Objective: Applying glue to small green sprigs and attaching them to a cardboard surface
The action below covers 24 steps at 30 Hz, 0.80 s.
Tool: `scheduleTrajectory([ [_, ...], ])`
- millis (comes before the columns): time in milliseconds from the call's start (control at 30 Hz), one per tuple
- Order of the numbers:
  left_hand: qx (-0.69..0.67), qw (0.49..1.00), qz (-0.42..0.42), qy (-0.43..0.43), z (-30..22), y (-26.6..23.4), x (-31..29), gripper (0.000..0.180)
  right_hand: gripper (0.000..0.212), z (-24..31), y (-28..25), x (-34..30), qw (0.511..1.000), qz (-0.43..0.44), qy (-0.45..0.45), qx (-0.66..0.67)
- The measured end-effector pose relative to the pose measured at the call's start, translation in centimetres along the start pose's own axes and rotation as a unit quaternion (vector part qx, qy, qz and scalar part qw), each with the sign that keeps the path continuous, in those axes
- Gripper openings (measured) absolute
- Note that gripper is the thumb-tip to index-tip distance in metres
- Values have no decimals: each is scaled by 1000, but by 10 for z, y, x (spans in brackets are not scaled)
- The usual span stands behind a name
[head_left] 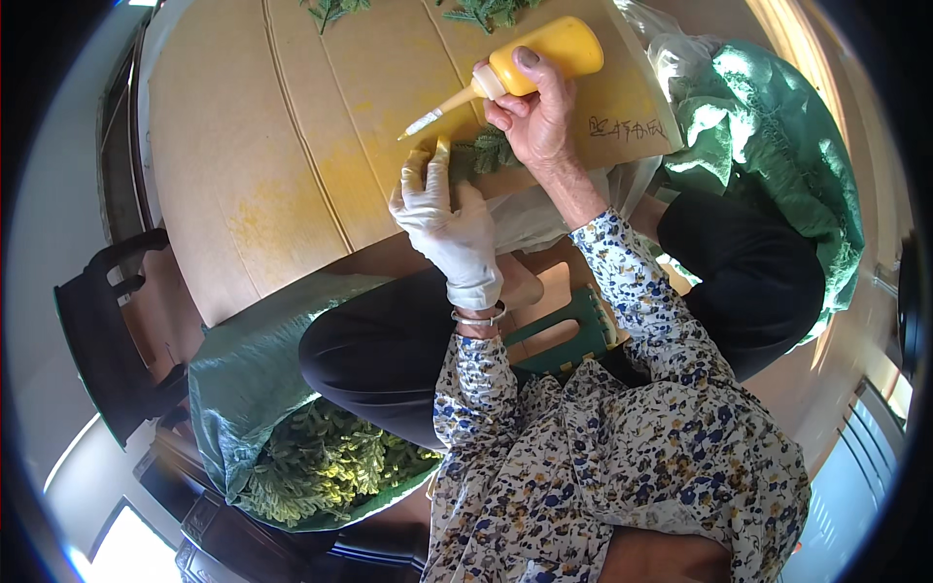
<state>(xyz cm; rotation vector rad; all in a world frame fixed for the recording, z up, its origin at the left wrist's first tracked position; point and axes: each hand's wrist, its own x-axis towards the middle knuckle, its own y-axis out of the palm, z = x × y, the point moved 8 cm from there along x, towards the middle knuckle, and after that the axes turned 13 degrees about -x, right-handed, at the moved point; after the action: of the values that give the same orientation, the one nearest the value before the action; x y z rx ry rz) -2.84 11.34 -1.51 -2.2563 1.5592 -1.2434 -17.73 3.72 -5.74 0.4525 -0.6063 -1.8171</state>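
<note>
My right hand (537, 115) is bare and closed round a yellow squeeze bottle (566, 49), which is tilted. Its long narrow nozzle (457, 101) points down and left, with whitish wrapping near the tip. Just below that tip is my left hand (445, 223), in a white glove with yellow-stained fingertips. Its fingers are bent together at the left end of a green artificial fir sprig (489, 152), which they appear to pinch. The glove hides the exact grip. Both hands are over the near edge of a cardboard sheet (224, 146) smudged with yellow.
More green sprigs (491, 14) lie at the cardboard's far edge. At lower left a green woven sack (233, 374) holds many fir sprigs (326, 462). Another green sack (777, 146) stands at right. A small dark green plastic stool (573, 325) shows between my legs. A black chair (107, 330) is at left.
</note>
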Motion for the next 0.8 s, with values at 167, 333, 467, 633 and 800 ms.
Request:
scheduleTrajectory([
  [167, -61, 987, -141, -51, -16, -46, -6, 39, 27, 0, 2, 0, 1000, -17, -1, -9],
  [333, -7, 994, -4, 105, -62, -50, 1, 19, 29, -1, 1, 0, 1000, -21, 4, -11],
  [467, -35, 989, 114, 89, -48, -5, 20, 12, 29, -1, -1, 1, 1000, -28, -1, -4],
  [633, -77, 983, 135, 94, -18, 20, 26, 30, 26, -5, -4, 1, 998, -45, 18, 34],
  [800, -71, 982, 172, 14, 9, 25, 20, 40, 26, -4, -3, 2, 998, -41, 13, 41],
])
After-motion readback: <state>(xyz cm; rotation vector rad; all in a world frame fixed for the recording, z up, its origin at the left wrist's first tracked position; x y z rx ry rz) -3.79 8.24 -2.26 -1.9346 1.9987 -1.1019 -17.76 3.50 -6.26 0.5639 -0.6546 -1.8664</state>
